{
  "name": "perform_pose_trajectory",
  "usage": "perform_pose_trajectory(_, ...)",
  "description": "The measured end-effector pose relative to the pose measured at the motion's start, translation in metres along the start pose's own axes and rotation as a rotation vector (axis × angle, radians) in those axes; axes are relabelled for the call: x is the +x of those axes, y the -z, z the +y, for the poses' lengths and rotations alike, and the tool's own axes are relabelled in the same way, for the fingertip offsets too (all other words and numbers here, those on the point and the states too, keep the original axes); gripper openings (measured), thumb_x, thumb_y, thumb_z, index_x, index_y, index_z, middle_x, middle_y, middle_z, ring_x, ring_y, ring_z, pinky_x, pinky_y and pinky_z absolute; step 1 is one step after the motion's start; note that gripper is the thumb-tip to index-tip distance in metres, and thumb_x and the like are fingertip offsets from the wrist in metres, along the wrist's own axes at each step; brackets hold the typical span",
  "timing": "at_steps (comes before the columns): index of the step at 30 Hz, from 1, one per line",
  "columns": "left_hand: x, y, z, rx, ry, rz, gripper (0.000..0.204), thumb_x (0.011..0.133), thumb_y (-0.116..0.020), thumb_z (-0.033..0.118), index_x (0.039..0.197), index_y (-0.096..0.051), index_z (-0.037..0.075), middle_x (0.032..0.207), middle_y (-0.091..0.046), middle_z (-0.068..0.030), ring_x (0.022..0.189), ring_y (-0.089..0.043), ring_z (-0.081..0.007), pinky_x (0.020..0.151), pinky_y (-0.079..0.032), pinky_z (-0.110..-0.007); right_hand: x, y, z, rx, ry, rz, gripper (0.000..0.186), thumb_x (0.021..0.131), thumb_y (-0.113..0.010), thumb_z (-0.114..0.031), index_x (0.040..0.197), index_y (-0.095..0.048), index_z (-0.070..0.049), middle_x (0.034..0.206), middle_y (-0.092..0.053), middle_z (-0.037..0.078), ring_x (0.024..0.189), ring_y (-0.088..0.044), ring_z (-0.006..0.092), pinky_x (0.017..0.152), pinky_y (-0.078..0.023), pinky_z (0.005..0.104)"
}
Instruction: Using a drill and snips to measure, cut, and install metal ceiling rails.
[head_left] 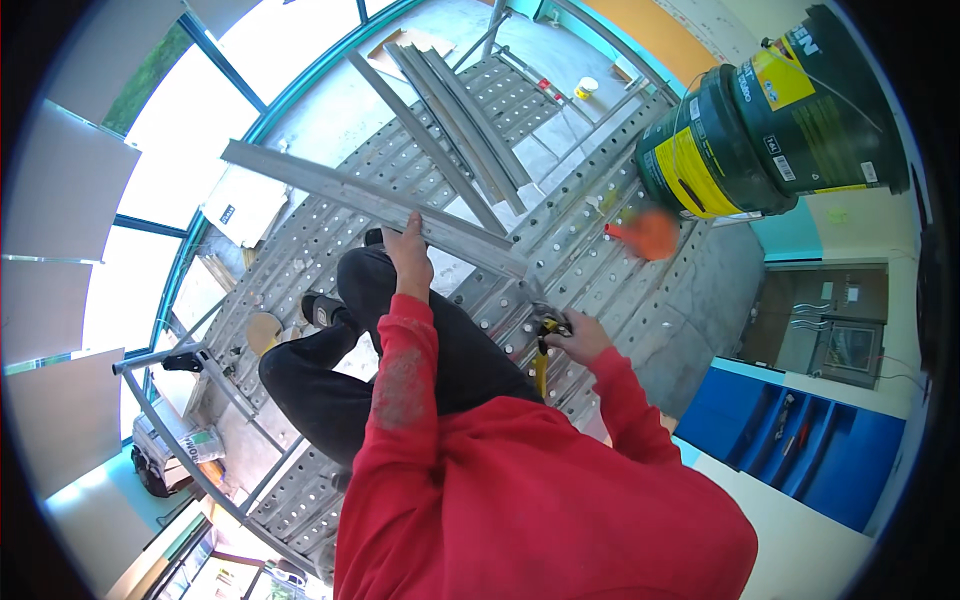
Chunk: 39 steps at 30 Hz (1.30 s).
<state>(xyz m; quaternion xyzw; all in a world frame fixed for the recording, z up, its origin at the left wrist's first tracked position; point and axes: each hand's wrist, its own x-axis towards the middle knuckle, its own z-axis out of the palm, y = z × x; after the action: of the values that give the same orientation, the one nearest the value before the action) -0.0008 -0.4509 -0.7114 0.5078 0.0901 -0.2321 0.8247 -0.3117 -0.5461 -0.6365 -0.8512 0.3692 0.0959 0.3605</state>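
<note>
A long grey metal channel (340, 190) lies slantwise over the scaffold deck in front of me. My left hand (407, 258) is closed round its middle, above my bent knee. At the channel's near right end, my right hand (580, 338) grips tin snips (543, 350) with yellow and black handles. The jaws of the snips are at that end; blur hides how far they reach onto the metal. My legs in black trousers (440, 340) are folded under the channel.
Several more metal channels (450, 120) lie ahead on the perforated scaffold planks (350, 170). Two green buckets (690, 150) stand stacked at the right, with a blurred orange object (650, 234) beside them. Scaffold rails (190, 455) run along the left. Blue shelving (800, 440) is below right.
</note>
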Motion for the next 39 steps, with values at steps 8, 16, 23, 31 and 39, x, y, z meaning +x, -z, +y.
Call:
perform_pose_trajectory(8, 0.021, -0.007, -0.030, 0.300, -0.082, -0.108, 0.041, 0.088, -0.060, 0.002, 0.124, -0.043, -0.004, 0.112, -0.057, -0.0128, 0.097, -0.056, -0.0205, 0.086, -0.045, -0.032, -0.036, 0.047, -0.049, 0.558, -0.066, 0.621, 0.030, 0.081, -0.071, -0.012, 0.102, -0.055, 0.003, 0.080, -0.064, 0.008, 0.071, -0.060, 0.0117, 0.065, -0.048, 0.0250)
perform_pose_trajectory(16, 0.022, -0.007, -0.041, 0.379, -0.051, -0.081, 0.042, 0.086, -0.063, 0.005, 0.122, -0.045, -0.006, 0.106, -0.061, -0.0141, 0.091, -0.060, -0.0217, 0.083, -0.046, -0.033, -0.010, 0.019, -0.051, 0.301, 0.326, 0.820, 0.035, 0.082, -0.071, -0.012, 0.108, -0.053, 0.002, 0.079, -0.065, 0.010, 0.063, -0.063, 0.0154, 0.056, -0.049, 0.0273)
perform_pose_trajectory(23, 0.026, -0.004, -0.048, 0.347, 0.009, 0.007, 0.041, 0.085, -0.064, 0.004, 0.121, -0.047, -0.007, 0.107, -0.062, -0.0149, 0.092, -0.061, -0.0220, 0.083, -0.047, -0.033, 0.018, 0.001, -0.057, 0.110, 0.417, 0.730, 0.036, 0.083, -0.070, -0.011, 0.110, -0.050, 0.002, 0.077, -0.065, 0.014, 0.060, -0.065, 0.0238, 0.055, -0.050, 0.0318)
perform_pose_trajectory(31, 0.024, -0.005, -0.048, 0.290, 0.083, -0.048, 0.043, 0.082, -0.064, 0.000, 0.122, -0.047, -0.007, 0.109, -0.061, -0.0166, 0.095, -0.060, -0.0239, 0.087, -0.045, -0.034, 0.015, -0.008, -0.050, 0.153, 0.309, 0.570, 0.026, 0.084, -0.068, -0.009, 0.104, -0.053, 0.000, 0.086, -0.065, 0.017, 0.067, -0.065, 0.0224, 0.058, -0.050, 0.0312)
perform_pose_trajectory(39, 0.023, -0.007, -0.042, 0.320, 0.094, -0.033, 0.042, 0.082, -0.065, 0.003, 0.120, -0.048, -0.006, 0.109, -0.062, -0.0160, 0.096, -0.060, -0.0232, 0.087, -0.045, -0.033, 0.016, 0.010, -0.071, 0.173, 0.454, 0.791, 0.028, 0.085, -0.066, -0.007, 0.108, -0.052, 0.002, 0.076, -0.065, 0.015, 0.059, -0.064, 0.0218, 0.052, -0.049, 0.0323)
